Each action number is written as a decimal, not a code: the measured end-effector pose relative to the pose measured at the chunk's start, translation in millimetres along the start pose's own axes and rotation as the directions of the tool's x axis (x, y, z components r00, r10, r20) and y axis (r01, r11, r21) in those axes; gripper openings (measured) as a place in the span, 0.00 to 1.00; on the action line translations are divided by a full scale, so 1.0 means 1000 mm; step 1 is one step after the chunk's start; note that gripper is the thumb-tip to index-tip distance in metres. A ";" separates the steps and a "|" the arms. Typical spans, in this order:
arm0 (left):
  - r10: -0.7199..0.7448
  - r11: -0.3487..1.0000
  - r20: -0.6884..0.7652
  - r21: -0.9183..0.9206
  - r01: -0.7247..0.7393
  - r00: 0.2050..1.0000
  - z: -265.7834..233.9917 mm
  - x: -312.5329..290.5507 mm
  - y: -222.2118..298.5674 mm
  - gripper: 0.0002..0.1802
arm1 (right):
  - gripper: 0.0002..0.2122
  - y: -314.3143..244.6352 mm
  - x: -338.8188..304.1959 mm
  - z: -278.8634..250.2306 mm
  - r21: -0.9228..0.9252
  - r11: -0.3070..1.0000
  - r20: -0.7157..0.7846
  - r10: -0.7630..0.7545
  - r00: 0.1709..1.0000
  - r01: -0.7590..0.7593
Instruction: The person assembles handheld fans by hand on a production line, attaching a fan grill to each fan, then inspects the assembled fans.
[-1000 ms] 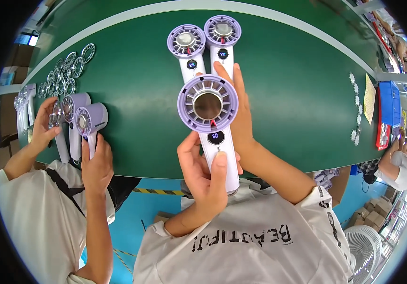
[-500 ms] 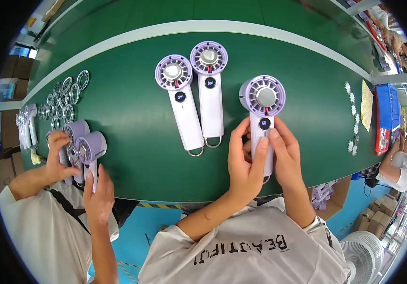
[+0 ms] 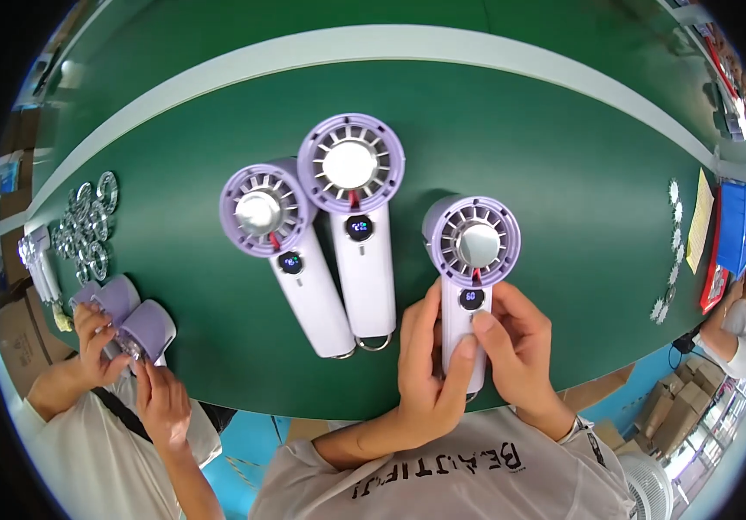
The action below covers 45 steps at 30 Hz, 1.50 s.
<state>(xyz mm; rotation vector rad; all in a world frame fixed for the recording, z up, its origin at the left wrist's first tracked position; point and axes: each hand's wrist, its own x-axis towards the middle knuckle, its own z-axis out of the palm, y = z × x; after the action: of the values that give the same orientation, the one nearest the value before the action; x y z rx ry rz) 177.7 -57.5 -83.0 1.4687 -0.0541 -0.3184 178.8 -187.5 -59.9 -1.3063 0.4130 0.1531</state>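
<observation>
Both hands hold one white and lilac handheld fan (image 3: 478, 247) upright, its round silver-centred head facing up at me and its small display lit. My left hand (image 3: 429, 373) wraps the handle from the left, thumb across its lower front. My right hand (image 3: 518, 351) grips from the right, with its thumb tip on the handle just under the display. To the left, two like fans lie on the green table (image 3: 555, 156): a tilted fan (image 3: 316, 303) and a straighter fan (image 3: 366, 282), their heads touching or overlapping. Both of their displays are lit too.
At far left a co-worker's hands (image 3: 160, 399) handle lilac fan heads (image 3: 147, 329), near several clear rings (image 3: 87, 225). Along the right lie small white toothed parts (image 3: 676, 234), a yellow sheet (image 3: 700, 221), a blue bin (image 3: 737, 227) and a red tray (image 3: 713, 290).
The view has shifted, so all the fans appear lower and the two lying ones larger. My right thumb now rests below the display. The co-worker's hands have come closer together.
</observation>
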 end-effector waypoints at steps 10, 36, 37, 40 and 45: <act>-0.097 0.990 0.039 0.108 0.092 0.995 -0.006 -0.005 0.012 0.35 | 0.22 0.001 -0.005 0.001 -0.092 0.994 -0.017 -0.053 0.998 0.051; 0.071 0.977 0.063 0.195 -0.082 0.996 -0.005 0.007 0.015 0.33 | 0.22 -0.007 -0.003 0.003 -0.053 0.999 -0.011 -0.010 1.000 0.009; 0.085 0.975 0.059 0.200 -0.095 0.995 -0.008 0.007 0.016 0.33 | 0.22 -0.005 -0.004 0.007 -0.038 0.999 -0.037 0.010 0.999 -0.011; -0.035 0.996 0.034 0.083 0.032 0.999 -0.011 0.001 0.013 0.34 | 0.23 0.000 0.000 0.010 -0.015 0.998 0.000 -0.055 0.998 0.055; -0.031 0.994 0.070 0.109 0.024 0.997 -0.013 0.003 0.013 0.34 | 0.23 0.000 0.001 0.011 -0.044 0.998 -0.023 -0.048 0.999 0.047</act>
<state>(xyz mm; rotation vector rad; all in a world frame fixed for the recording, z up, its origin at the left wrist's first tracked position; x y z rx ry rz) 185.7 -44.9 -72.1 1.5660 -0.1101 -0.3954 181.5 -176.6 -58.2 -1.3606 0.4006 0.1070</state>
